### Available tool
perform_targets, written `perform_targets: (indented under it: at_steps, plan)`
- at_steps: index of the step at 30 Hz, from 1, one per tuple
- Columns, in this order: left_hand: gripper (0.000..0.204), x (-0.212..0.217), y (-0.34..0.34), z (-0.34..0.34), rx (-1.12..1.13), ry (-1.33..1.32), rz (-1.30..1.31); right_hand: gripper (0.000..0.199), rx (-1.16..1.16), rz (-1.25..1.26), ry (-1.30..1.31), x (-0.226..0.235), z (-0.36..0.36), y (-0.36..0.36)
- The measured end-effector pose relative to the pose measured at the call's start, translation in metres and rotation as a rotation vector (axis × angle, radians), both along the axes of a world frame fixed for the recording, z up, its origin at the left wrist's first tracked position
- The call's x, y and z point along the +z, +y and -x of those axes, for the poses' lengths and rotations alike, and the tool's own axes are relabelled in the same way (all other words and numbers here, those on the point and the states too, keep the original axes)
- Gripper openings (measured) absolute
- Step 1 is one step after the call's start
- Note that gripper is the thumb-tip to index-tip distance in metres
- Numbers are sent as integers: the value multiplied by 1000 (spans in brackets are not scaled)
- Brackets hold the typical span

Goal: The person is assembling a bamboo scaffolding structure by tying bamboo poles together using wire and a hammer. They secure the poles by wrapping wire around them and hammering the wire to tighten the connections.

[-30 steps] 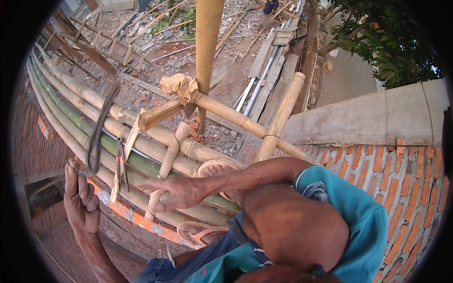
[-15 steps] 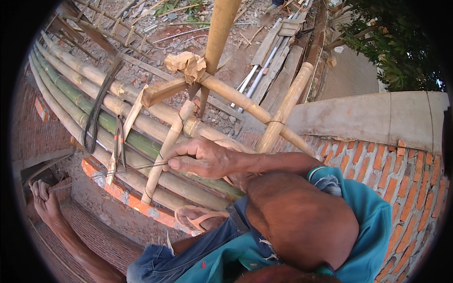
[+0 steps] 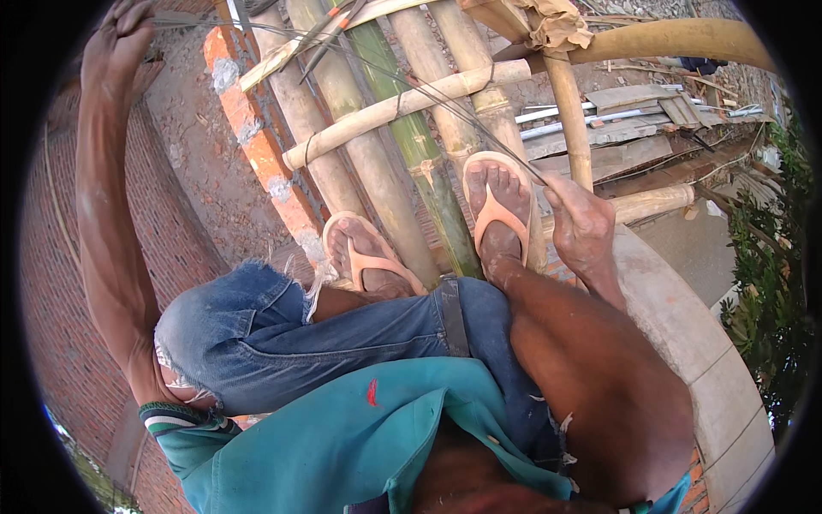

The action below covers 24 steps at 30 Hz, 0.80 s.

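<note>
Thin dark wire strands [image 3: 467, 114] stretch taut across the view, above the bamboo poles. At the upper left my left hand [image 3: 117, 43] is closed around one end of them, arm reaching far out. My right hand [image 3: 584, 224] pinches the other end beside my right foot. Below the wire, a short bamboo crosspiece [image 3: 355, 133] lies over several long poles, among them a green bamboo pole [image 3: 398, 116], with dark ties around it. Close to the wire, a dark two-legged tool with orange bands, pincer-like [image 3: 327, 40], rests at a split bamboo strip [image 3: 272, 68].
My feet, in peach flip-flops [image 3: 390, 267], stand on the poles. A brick wall edge [image 3: 244, 120] runs along the left, with lower ground beyond. An upright bamboo post [image 3: 668, 43] leans at the upper right. Planks and pipes [image 3: 634, 111] lie past it; a concrete ledge [image 3: 676, 317] curves at right.
My view has turned down and round. My right hand has moved from near the crosspiece to beside my right foot, and the wire now spans a longer stretch between both hands.
</note>
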State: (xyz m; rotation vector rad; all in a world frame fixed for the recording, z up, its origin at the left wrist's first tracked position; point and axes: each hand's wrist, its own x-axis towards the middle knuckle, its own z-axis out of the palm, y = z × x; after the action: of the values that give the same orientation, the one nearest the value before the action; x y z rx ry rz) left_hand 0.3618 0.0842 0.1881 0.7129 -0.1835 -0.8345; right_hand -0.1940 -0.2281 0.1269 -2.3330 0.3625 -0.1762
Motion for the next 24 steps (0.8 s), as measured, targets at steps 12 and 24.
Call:
perform_targets:
  at_steps: [12, 24]
  plan:
    - [23, -78, -104, 249, -188, 158, -694, 57, -174, -905, 432, -18, 17, 28]
    - [54, -126, -64, 227, -785, -882, -1280, 29, -588, -437, 254, -77, 17, 14]
